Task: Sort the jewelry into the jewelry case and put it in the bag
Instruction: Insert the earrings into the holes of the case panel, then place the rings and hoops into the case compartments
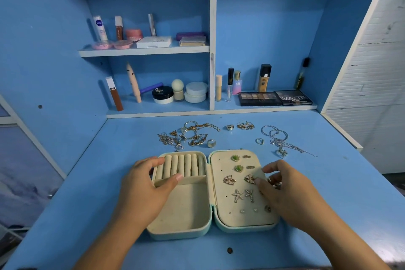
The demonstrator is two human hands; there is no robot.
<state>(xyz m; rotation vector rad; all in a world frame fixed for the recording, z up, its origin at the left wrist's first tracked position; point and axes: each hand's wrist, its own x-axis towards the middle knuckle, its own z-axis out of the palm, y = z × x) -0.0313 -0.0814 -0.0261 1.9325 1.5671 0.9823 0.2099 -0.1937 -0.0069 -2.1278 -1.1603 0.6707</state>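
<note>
open jewelry case on the blue desk, both hands on it

a mint-green, hard-shelled, round-cornered jewelry case [179, 235] lies opened flat on a matte blue-painted desk [317, 182], near its front edge, right below the person. its two halves sit side by side. the hinge runs front to back, so each half's long axis points away from the person.

the left half is lined in cream, suede-like fabric. a row of padded cream ring rolls [182, 165] fills its far part, each roll also lying front to back. the nearer compartment holds nothing.

the right half carries a cream perforated earring panel [238, 220]. pinned on it are two green-stoned studs [235, 158], a pair of gold, sparkly butterfly earrings [229, 180], a pair of stone-set starfish earrings [237, 195] and some tiny studs [242, 211].

the left hand [144, 184] holds the left half, with its fingers loosely spread over the outer rim and its thumb laid across the near ends of the rolls. the right hand [282, 190] has curled fingers at the panel's right edge, and its thumb tip touches the right butterfly. i cannot tell whether it pinches it.

beyond the case lie a tangled heap of gold-toned chains and rings [188, 136], thin silver hoops [274, 131] and a fine silver chain [291, 146]. cosmetics stand on the blue shelves [144, 51] behind.
</note>
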